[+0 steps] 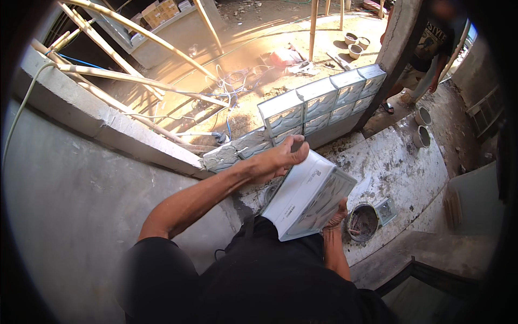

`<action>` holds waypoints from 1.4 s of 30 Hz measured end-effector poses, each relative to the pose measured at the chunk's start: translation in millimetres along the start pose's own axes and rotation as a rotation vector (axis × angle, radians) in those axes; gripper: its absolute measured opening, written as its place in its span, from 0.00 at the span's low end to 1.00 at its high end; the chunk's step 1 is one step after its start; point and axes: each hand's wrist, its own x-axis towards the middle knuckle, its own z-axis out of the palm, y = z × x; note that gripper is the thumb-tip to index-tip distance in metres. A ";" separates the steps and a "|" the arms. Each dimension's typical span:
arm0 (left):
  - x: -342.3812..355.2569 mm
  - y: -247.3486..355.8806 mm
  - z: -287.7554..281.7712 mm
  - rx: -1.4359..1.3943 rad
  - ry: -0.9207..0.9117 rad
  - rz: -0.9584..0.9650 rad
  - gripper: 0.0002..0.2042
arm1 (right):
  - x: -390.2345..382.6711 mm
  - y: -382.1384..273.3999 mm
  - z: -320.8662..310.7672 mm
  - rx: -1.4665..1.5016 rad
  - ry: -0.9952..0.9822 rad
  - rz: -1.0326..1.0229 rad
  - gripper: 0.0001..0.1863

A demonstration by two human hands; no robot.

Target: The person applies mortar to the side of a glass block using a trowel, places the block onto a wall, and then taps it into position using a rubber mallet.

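Observation:
A glass block (302, 191) with a white edge band and clear patterned face is tilted in front of my body. My left hand (283, 159) grips its upper left end, thumb raised at the corner, and my right hand (335, 215) is closed on its right side, partly hidden behind it. Beyond them stand rows of glass blocks (324, 105) set in the wall opening. A round bucket (361, 227) of grey mix sits on the dirty white board, with another glass block (386, 210) beside it.
The concrete ledge (108, 124) runs along the left, with bamboo poles (129, 70) and tangled cables beyond. A person (431, 48) stands by the pillar (396, 40) at upper right. Two buckets (422, 135) sit on the board (404, 173). A dark-framed opening (413, 286) lies lower right.

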 end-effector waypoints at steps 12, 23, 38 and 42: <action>-1.4 -71.0 74.8 0.464 0.626 -0.112 0.71 | 11.0 -8.7 -36.0 -0.060 0.182 0.163 0.45; -25.9 -73.1 69.4 0.596 0.898 0.024 0.59 | 26.4 14.0 -51.3 0.029 0.036 0.430 0.46; -32.0 -167.9 -26.9 0.854 0.585 -0.235 0.54 | -67.2 -35.0 -258.2 -1.646 0.851 0.554 0.27; -34.3 -228.4 -63.7 0.869 0.567 -0.317 0.55 | -51.3 10.8 -280.3 -1.786 0.898 0.537 0.26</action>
